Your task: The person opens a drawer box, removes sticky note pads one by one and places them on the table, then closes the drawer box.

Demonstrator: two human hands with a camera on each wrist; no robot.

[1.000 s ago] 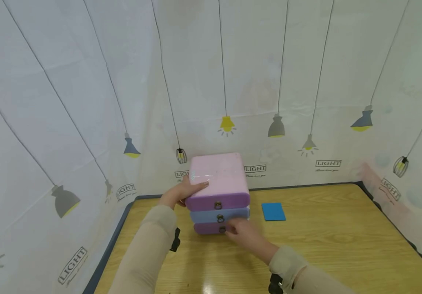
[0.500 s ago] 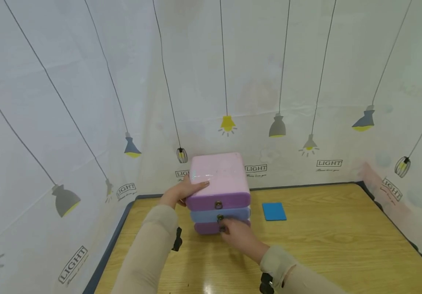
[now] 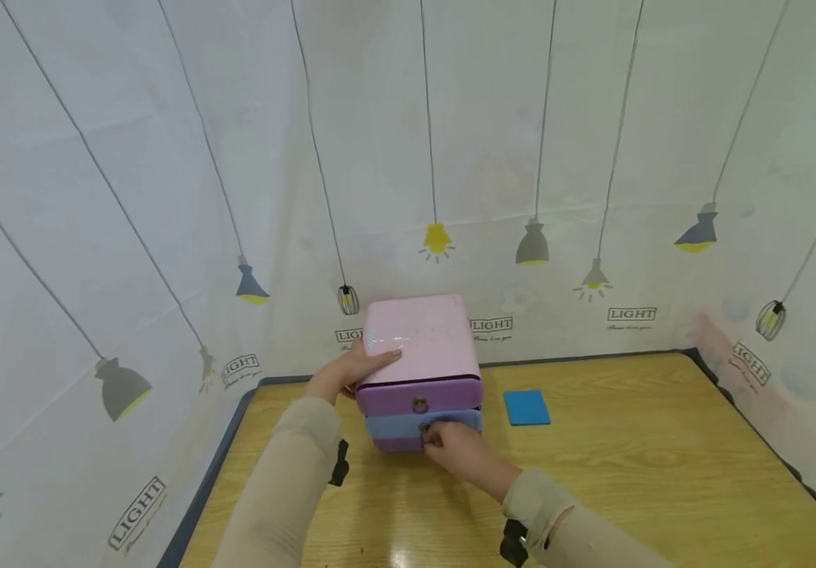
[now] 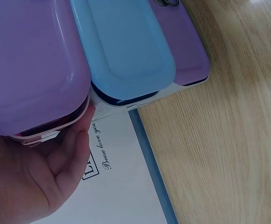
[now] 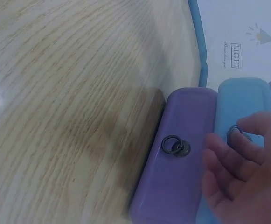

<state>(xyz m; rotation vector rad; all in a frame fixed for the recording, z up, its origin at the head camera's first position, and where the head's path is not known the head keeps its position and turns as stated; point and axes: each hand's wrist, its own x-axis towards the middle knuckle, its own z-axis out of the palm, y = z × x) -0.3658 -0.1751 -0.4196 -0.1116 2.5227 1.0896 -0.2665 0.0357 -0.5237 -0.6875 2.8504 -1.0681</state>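
Note:
A small drawer box (image 3: 422, 335) with a pink top stands on the table near the back wall. Its fronts run purple, blue and purple from top to bottom, each with a ring pull. My left hand (image 3: 351, 369) holds the box at its left side, thumb on the lid and fingers against the side. With thumb and forefinger, my right hand (image 5: 247, 163) pinches the ring pull (image 5: 231, 135) of the blue middle drawer (image 4: 126, 46). That drawer juts out slightly, and so does the top purple drawer (image 4: 37, 60). The bottom drawer (image 5: 172, 182) sits farther back, its ring hanging free.
A flat blue square (image 3: 527, 408) lies on the wood-grain table (image 3: 649, 457), right of the box. Behind the box rises a white wall sheet (image 3: 493, 158) printed with hanging lamps. The table's back edge has a dark border.
My right hand has shifted left and onto the blue drawer's ring. The blue and top drawers have slid out a little toward me. My left hand stays on the box.

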